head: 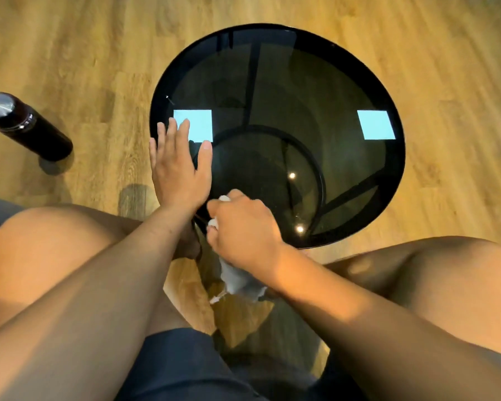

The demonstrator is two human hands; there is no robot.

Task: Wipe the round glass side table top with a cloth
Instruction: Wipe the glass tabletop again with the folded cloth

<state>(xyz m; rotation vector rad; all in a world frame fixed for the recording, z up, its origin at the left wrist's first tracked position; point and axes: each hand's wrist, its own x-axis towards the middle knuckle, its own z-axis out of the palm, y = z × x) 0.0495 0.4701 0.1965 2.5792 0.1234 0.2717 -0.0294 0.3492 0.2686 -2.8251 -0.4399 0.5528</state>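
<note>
Item: round glass counter, dark, between my knees. Right hand fisted around white cloth, working the near rim, tail hanging off. Left hand spread flat, bracing the left edge. Bottle on floor, well apart. Advice: I'd keep the brace, press evenly, overlap strokes outward.

The table top at centre frame is dark smoked glass, smooth and glossy, mirroring two pale squares and small lights. Thin matt black metal bars show through it. The cloth, lower centre, is soft, pale, matt fabric. The floor is satin wood-grain plank. The bottle at left is glossy and dark.
</note>
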